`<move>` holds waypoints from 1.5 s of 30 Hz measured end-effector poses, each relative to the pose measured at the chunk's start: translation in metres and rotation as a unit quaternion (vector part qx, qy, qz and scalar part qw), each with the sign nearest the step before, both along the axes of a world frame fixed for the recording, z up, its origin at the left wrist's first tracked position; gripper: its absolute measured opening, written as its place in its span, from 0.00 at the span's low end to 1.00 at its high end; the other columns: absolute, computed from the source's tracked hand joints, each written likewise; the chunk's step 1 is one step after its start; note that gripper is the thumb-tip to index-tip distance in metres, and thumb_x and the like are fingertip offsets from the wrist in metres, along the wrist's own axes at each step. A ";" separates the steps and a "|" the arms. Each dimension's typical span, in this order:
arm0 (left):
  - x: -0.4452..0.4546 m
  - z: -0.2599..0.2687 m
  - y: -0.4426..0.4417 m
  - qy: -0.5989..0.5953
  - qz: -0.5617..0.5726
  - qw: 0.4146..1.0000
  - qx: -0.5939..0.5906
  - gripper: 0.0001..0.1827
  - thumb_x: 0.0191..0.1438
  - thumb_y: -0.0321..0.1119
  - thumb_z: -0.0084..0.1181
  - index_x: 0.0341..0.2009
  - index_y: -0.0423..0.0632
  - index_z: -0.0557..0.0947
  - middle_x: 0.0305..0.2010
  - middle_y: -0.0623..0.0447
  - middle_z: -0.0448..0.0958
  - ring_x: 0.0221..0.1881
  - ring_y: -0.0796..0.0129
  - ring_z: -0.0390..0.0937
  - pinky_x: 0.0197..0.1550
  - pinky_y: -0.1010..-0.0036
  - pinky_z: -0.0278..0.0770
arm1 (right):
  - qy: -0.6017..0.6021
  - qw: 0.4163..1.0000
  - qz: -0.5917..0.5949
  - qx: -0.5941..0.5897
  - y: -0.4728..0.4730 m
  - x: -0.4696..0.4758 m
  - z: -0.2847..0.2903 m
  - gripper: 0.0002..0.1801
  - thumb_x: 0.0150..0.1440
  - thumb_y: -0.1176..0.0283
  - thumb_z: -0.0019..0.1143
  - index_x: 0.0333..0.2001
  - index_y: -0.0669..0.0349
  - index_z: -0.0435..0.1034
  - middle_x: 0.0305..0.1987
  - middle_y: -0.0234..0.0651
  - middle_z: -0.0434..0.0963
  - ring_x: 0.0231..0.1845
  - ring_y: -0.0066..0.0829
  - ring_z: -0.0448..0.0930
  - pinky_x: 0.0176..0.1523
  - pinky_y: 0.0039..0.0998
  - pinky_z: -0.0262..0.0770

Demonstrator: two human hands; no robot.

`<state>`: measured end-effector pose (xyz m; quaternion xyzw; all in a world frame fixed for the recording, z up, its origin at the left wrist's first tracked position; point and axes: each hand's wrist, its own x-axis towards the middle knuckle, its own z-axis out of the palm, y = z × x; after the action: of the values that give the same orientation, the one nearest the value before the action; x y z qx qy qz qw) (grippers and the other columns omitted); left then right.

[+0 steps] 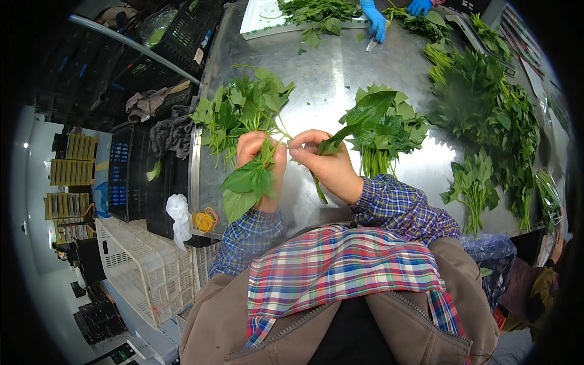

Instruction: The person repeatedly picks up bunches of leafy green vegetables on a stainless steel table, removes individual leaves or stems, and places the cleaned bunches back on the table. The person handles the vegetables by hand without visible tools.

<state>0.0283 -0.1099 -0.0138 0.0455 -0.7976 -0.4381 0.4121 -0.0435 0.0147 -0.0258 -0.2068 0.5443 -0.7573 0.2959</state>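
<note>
Over the metal table (315, 68), my left hand (258, 157) grips a leafy green sprig (253, 182) whose broad leaves hang towards me. My right hand (331, 166) pinches the end of a thin stem between thumb and forefinger, close to my left fingertips. More greens (340, 141) are tucked in the right palm, with a stem poking out below. A loose pile of leafy greens (244, 102) lies just beyond my left hand. Beyond my right wrist rests a bunch of greens (388, 121), its stems pointing towards me.
Yellow rubber bands (206, 220) and a white plastic bag (179, 219) lie at the near left corner. A white crate (146, 269) stands left. Large heaped greens (483, 96) and a smaller bunch (474, 189) lie right. Across, a co-worker's blue-gloved hand (376, 23) holds a knife near a white tray (255, 27).
</note>
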 end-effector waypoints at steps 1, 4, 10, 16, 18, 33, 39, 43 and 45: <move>0.000 0.000 0.001 0.001 -0.011 0.999 0.048 0.12 0.49 0.25 0.57 0.37 0.44 0.70 0.40 0.50 0.67 0.42 0.68 0.67 0.43 0.72 0.68 | -0.012 1.000 -0.003 -0.003 -0.001 0.000 0.000 0.06 0.52 0.77 0.57 0.36 0.61 0.70 0.35 0.25 0.73 0.33 0.12 0.70 0.37 0.15 0.67; 0.002 0.000 0.003 -0.005 -0.041 0.978 0.202 0.12 0.50 0.26 0.58 0.38 0.44 0.70 0.39 0.51 0.68 0.39 0.70 0.68 0.41 0.74 0.69 | -0.028 0.999 -0.008 -0.024 -0.003 0.002 -0.001 0.10 0.52 0.77 0.58 0.38 0.61 0.67 0.35 0.25 0.72 0.34 0.11 0.70 0.37 0.13 0.66; 0.001 -0.001 0.004 0.019 -0.076 0.954 0.290 0.12 0.52 0.28 0.57 0.40 0.43 0.70 0.38 0.54 0.69 0.35 0.72 0.70 0.38 0.75 0.71 | -0.047 0.998 0.001 -0.029 -0.003 0.003 -0.001 0.12 0.52 0.76 0.59 0.40 0.60 0.65 0.36 0.25 0.72 0.34 0.11 0.71 0.38 0.13 0.67; 0.001 -0.010 0.000 -0.016 -0.071 0.939 0.335 0.12 0.53 0.28 0.55 0.41 0.42 0.70 0.38 0.54 0.70 0.35 0.72 0.70 0.39 0.76 0.70 | -0.089 0.994 0.019 -0.061 -0.004 0.004 -0.003 0.13 0.51 0.76 0.59 0.40 0.62 0.66 0.36 0.26 0.71 0.35 0.13 0.71 0.39 0.15 0.68; 0.001 -0.014 -0.005 -0.053 -0.070 0.942 0.324 0.11 0.54 0.28 0.54 0.42 0.42 0.70 0.39 0.54 0.70 0.37 0.73 0.69 0.39 0.76 0.70 | -0.110 0.991 0.023 -0.077 -0.006 0.004 -0.007 0.13 0.51 0.76 0.59 0.40 0.65 0.66 0.35 0.27 0.71 0.34 0.13 0.70 0.39 0.15 0.68; 0.030 -0.064 0.025 -0.314 -0.183 0.787 0.498 0.12 0.63 0.36 0.41 0.46 0.43 0.67 0.34 0.51 0.72 0.31 0.65 0.73 0.35 0.69 0.74 | -0.136 0.989 -0.018 -0.055 -0.004 -0.013 -0.031 0.18 0.48 0.79 0.57 0.44 0.64 0.66 0.40 0.31 0.72 0.41 0.22 0.73 0.46 0.22 0.69; 0.018 -0.060 0.035 -0.283 -0.204 0.803 0.483 0.10 0.61 0.33 0.44 0.43 0.41 0.70 0.32 0.54 0.72 0.29 0.72 0.71 0.32 0.74 0.72 | -0.158 0.986 0.002 -0.059 0.018 -0.021 -0.019 0.16 0.53 0.72 0.57 0.46 0.62 0.68 0.38 0.27 0.72 0.39 0.18 0.72 0.44 0.20 0.68; 0.005 -0.057 0.044 -0.254 -0.196 0.831 0.454 0.09 0.58 0.31 0.50 0.40 0.39 0.73 0.30 0.54 0.73 0.27 0.74 0.70 0.32 0.79 0.71 | -0.134 0.988 -0.053 -0.047 0.020 -0.031 -0.012 0.11 0.54 0.69 0.58 0.40 0.59 0.71 0.33 0.22 0.72 0.32 0.13 0.69 0.37 0.18 0.66; 0.000 -0.058 0.047 -0.253 -0.200 0.843 0.431 0.09 0.58 0.31 0.51 0.39 0.39 0.73 0.30 0.54 0.73 0.27 0.75 0.70 0.31 0.79 0.71 | -0.156 0.984 -0.066 -0.052 0.021 -0.036 -0.008 0.09 0.53 0.68 0.59 0.37 0.57 0.72 0.29 0.20 0.71 0.29 0.11 0.67 0.33 0.17 0.64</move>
<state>0.0283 -0.0632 -0.0716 0.1668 -0.5965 -0.7841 0.0384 -0.0796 0.0352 -0.0342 -0.0651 0.4641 -0.8251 0.3157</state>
